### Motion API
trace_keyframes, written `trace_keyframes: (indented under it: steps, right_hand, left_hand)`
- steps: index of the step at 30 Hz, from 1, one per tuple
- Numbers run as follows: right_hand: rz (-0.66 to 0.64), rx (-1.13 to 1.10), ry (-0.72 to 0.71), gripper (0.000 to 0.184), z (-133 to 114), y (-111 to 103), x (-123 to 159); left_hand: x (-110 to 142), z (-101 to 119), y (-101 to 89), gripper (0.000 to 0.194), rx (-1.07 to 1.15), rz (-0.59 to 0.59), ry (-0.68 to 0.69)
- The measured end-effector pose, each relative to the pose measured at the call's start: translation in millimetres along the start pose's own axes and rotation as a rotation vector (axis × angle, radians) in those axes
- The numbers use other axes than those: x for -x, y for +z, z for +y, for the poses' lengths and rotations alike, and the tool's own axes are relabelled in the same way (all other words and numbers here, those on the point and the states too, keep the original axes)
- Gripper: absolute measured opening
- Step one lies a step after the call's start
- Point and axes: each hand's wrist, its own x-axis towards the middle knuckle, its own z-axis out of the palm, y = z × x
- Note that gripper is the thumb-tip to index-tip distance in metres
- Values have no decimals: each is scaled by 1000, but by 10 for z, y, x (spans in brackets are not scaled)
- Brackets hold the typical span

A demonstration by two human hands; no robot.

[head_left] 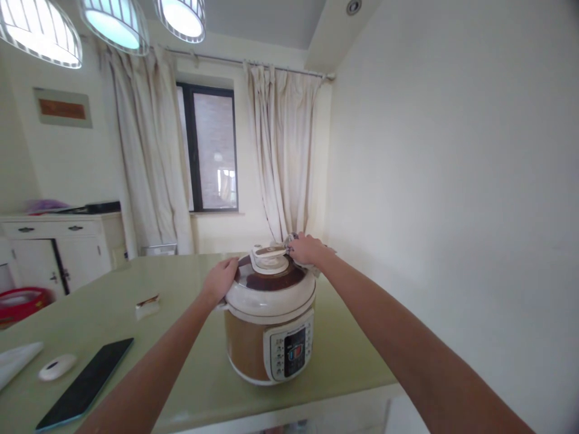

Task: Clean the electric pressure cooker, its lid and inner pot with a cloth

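An electric pressure cooker (266,328) with a brown body, a white and brown lid and a front control panel stands on the pale green table (181,289) near its right front part. My left hand (220,278) rests on the left rim of the lid, fingers curled over its edge. My right hand (306,249) is at the back right of the lid, closed on a light cloth (296,242) pressed against the lid by its white handle.
A black phone (85,383), a small white oval device (56,366), a white sheet edge (15,360) and a small wrapper (147,306) lie on the table's left. A white cabinet (58,247) and a red tub (20,301) stand at left. A wall runs along the right.
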Motion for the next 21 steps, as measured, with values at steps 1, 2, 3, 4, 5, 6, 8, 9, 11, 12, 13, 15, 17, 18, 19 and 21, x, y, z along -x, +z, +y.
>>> trace_keyframes:
  steps: [1, 2, 3, 4, 5, 6, 8, 9, 11, 12, 13, 15, 17, 18, 19, 21]
  right_hand:
    - [3, -11, -11, 43, 12, 30, -76]
    - [14, -23, -25, 46, 28, 66, -147]
    - [26, -33, -40, 49, 45, 104, -211]
    - [34, -40, -54, 51, 64, 143, -269]
    - [40, -43, -64, 51, 82, 180, -320]
    - [42, -44, -67, 50, 99, 213, -363]
    - [48, -55, -55, 47, 120, 262, -421]
    - [56, -64, -44, 46, 124, 279, -433]
    - [78, -80, -29, 45, 114, 299, -422]
    - [96, -83, -21, 44, 102, 306, -398]
    - [124, -86, -7, 43, 89, 312, -364]
    - [203, -110, 38, 41, 70, 326, -263]
    - [271, -162, 86, 39, 75, 335, -120]
    - [287, -196, 100, 37, 89, 336, -30]
    - [293, -230, 102, 36, 108, 332, 73]
    - [290, -289, 77, 35, 150, 310, 316]
  left_hand:
    - [-1, -9, 3, 52, 13, -5, 4]
    - [-1, -17, 7, 53, 27, -10, 4]
    - [1, -21, 10, 53, 40, -10, -1]
    - [3, -24, 13, 54, 47, -2, -9]
    - [5, -24, 17, 54, 51, 5, -18]
    - [8, -21, 21, 55, 53, 8, -26]
    - [13, -11, 28, 55, 57, 2, -30]
    - [14, -5, 29, 56, 58, -4, -27]
    - [15, 11, 25, 56, 53, -7, -25]
    - [15, 19, 19, 56, 45, -8, -28]
    - [15, 27, 11, 56, 33, -9, -34]
    - [15, 42, -6, 54, 12, -16, -44]
    - [14, 54, -20, 53, 1, -29, -45]
    - [13, 59, -24, 53, -1, -32, -45]
    - [12, 64, -27, 53, -3, -31, -46]
    - [8, 71, -26, 52, -7, -26, -47]
